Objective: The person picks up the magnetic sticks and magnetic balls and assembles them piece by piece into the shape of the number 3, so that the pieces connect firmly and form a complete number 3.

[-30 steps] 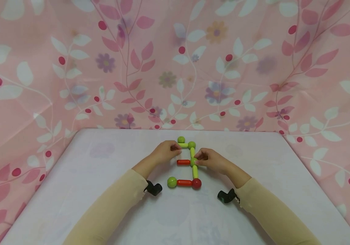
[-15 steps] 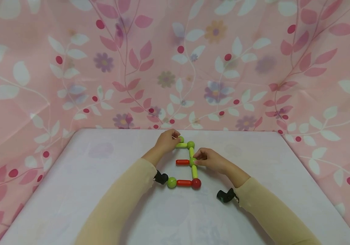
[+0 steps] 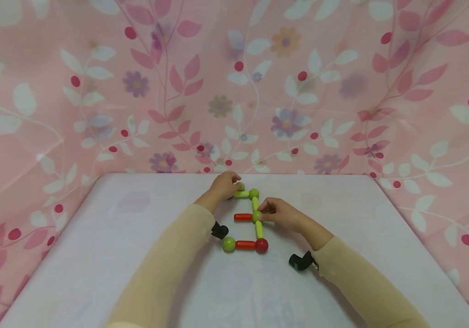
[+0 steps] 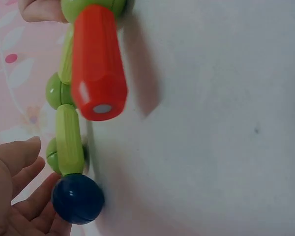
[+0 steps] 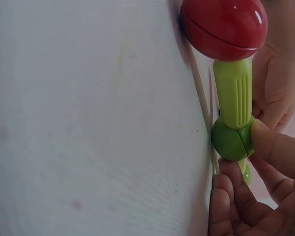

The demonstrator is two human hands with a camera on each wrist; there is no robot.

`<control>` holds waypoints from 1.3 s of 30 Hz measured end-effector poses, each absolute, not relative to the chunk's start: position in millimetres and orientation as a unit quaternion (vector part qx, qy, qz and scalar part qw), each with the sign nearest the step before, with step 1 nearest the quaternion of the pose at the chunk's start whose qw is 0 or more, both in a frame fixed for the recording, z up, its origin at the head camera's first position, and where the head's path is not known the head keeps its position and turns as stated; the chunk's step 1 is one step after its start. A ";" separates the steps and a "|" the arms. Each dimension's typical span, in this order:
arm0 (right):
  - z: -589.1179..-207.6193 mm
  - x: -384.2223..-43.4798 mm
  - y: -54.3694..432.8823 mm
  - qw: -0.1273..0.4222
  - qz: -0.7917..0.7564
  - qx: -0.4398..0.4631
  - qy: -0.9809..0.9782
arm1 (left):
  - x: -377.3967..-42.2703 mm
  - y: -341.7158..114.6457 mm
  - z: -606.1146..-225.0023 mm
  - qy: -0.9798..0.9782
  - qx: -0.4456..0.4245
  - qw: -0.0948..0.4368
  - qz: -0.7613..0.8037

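In the head view, magnetic balls and sticks form a branching figure on the table. My right hand pinches its middle green ball between thumb and fingers. At the far end, my left hand is beside a loose-looking green ball. The left wrist view shows a gap between that ball and the thumb; whether a finger touches it I cannot tell. A blue ball ends the far green stick, mostly hidden by the left hand in the head view. A red stick points left from the middle ball.
At the near end, a red ball, a red stick and a green ball make a row. The white table stands before a pink flowered cloth. Black wrist cameras hang under both sleeves.
The left hand has moved away from me, from left of the far green stick to the far green ball. The right hand has kept its hold on the middle ball.
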State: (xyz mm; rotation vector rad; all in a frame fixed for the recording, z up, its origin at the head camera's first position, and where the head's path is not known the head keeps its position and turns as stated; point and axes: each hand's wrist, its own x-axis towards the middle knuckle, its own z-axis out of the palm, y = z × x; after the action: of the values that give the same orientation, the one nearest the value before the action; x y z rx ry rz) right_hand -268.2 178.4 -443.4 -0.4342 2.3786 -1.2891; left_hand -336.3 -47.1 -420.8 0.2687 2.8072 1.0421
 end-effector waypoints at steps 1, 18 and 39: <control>-443.9 -268.4 178.2 0.200 -0.461 -0.156 0.850 | -336.6 -46.8 -422.6 0.932 0.085 0.069 0.345; -442.4 -266.3 178.0 0.196 -0.461 -0.154 0.852 | -342.2 -44.6 -441.3 0.925 0.069 0.065 0.368; -444.0 -268.1 178.7 0.194 -0.457 -0.157 0.854 | -339.2 -39.7 -445.9 0.915 0.059 0.050 0.396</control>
State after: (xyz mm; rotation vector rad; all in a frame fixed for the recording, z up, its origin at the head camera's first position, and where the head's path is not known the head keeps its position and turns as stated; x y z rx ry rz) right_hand -268.1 178.7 -444.0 -0.4395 2.3954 -1.2811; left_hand -339.2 -39.7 -445.9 0.1796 2.7856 1.2055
